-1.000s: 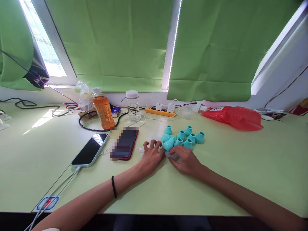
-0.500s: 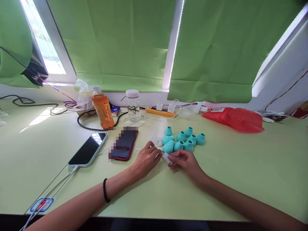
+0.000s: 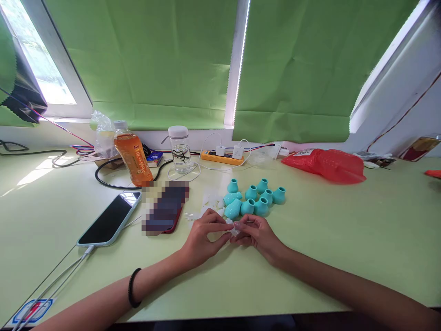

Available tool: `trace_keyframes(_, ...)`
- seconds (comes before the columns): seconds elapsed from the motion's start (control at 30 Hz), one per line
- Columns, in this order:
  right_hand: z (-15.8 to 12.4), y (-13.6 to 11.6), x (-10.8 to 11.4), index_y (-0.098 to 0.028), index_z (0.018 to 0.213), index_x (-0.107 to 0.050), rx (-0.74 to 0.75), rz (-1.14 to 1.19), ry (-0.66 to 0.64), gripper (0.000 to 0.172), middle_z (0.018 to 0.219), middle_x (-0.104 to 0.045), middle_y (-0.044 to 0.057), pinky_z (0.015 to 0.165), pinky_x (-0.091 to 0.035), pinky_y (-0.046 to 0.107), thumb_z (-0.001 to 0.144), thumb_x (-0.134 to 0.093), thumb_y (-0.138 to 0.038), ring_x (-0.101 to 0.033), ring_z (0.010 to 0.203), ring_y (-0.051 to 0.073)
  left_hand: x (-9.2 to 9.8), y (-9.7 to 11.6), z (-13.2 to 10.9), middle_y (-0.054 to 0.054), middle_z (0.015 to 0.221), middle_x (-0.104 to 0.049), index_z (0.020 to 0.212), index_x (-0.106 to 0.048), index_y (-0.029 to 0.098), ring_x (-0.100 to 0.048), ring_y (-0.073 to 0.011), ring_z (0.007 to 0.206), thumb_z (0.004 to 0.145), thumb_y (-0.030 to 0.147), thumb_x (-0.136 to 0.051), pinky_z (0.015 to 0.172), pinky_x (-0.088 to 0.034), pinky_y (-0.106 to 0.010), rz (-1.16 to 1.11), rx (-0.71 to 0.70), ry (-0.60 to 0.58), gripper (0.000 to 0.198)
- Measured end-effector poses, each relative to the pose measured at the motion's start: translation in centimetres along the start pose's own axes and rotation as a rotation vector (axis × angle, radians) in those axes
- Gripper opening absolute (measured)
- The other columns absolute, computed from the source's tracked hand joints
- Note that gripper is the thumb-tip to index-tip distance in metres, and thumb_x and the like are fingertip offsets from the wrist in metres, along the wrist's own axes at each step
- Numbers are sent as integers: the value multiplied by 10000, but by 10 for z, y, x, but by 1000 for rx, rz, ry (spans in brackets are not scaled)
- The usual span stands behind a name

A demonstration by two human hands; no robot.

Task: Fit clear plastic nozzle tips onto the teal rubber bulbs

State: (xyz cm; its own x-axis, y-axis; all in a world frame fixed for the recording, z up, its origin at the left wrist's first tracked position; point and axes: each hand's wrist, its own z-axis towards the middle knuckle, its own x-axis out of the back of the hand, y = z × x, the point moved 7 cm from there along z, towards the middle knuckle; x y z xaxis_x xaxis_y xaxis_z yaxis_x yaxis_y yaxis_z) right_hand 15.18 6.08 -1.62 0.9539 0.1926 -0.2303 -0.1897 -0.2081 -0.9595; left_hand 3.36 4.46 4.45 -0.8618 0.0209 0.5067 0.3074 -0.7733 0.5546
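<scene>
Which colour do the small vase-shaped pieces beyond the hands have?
The vase-shaped pieces are turquoise, seen in the head view.

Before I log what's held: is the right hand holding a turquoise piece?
No, the right hand pinches a small translucent piece, and the turquoise pieces sit on the table beyond it.

We face hanging green blinds [image 3: 151,64], with daylight in an uncovered window pane [image 3: 44,59] at left, a bright patch [image 3: 37,172] on our pale green table [image 3: 330,239] and a white wall [image 3: 409,110] at right

Fingers [image 3: 217,227] partly hide the small clear piece [image 3: 234,232].
</scene>
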Motion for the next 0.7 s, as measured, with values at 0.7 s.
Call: trace_keyframes(0.7, 3, 3, 0, -127, 642, -540, -54, 85, -65, 220, 582, -619, 1, 538, -471, 190, 565, -712, -239, -603, 552, 106, 5, -9, 0, -45, 636, -619, 724, -670, 158, -525, -135, 604, 663, 203, -637, 612, -438, -294, -110, 81, 98, 82)
